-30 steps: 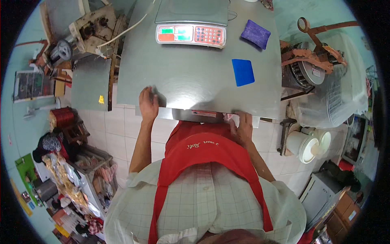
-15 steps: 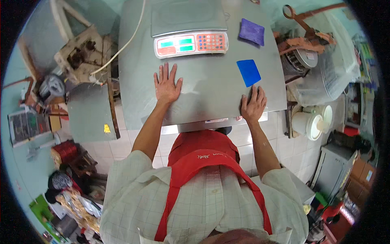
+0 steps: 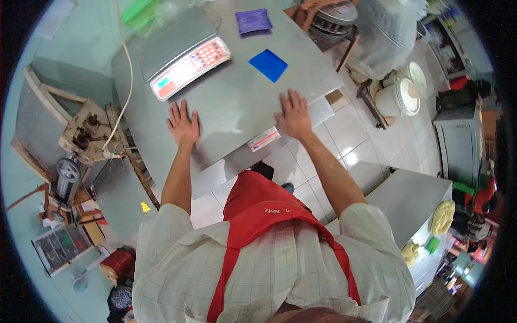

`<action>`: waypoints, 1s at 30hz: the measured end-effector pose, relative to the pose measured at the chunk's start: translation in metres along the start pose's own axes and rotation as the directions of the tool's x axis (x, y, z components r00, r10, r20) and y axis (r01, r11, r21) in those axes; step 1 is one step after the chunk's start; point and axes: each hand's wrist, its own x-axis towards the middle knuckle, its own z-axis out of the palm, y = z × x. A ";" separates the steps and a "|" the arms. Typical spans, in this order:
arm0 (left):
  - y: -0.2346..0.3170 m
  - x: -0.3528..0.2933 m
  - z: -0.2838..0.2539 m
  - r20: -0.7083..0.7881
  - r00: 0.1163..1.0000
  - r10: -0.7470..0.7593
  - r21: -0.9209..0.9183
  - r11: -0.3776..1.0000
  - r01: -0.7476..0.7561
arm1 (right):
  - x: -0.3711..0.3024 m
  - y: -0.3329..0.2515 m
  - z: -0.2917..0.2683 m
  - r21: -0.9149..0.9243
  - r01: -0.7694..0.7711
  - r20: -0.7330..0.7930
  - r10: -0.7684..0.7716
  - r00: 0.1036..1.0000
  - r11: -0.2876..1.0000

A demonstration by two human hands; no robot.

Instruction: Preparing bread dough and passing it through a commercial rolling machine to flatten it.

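In the head view I see the left hand (image 3: 184,128) flat on the table (image 3: 242,112), fingers spread, just short of the scale (image 3: 189,63) by the left edge. The right hand (image 3: 295,117) rests over the near edge, toward the right corner. Beyond it I find a blue card (image 3: 268,65), then a purple pouch (image 3: 254,21) near the right edge.

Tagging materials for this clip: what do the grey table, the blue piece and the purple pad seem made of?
Grey table: likely metal, perhaps stainless steel, satin finish; it shows soft, blurred highlights.
Blue piece: probably plastic, smooth; flat, one even colour, crisp edges.
Purple pad: cloth or plastic film, I can't tell which; it looks mottled and slightly puffy.
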 end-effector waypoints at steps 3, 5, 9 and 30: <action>-0.006 -0.012 0.011 -0.012 0.998 -0.066 -0.004 0.998 0.066 | -0.087 -0.009 -0.033 0.414 0.010 0.126 -0.068 0.990 0.910; 0.007 -0.031 0.020 -0.044 0.985 -0.164 -0.026 0.986 0.163 | -0.168 -0.008 -0.048 0.446 -0.148 0.246 0.038 0.969 0.883; 0.101 -0.084 0.038 -0.025 0.999 0.027 -0.052 0.998 -0.028 | -0.361 0.033 -0.028 0.225 -0.583 0.578 0.375 0.725 0.781; 0.290 0.236 0.094 -0.281 0.854 0.438 -0.001 0.890 -0.456 | -0.374 0.079 -0.040 0.190 -0.941 0.515 0.787 0.338 0.280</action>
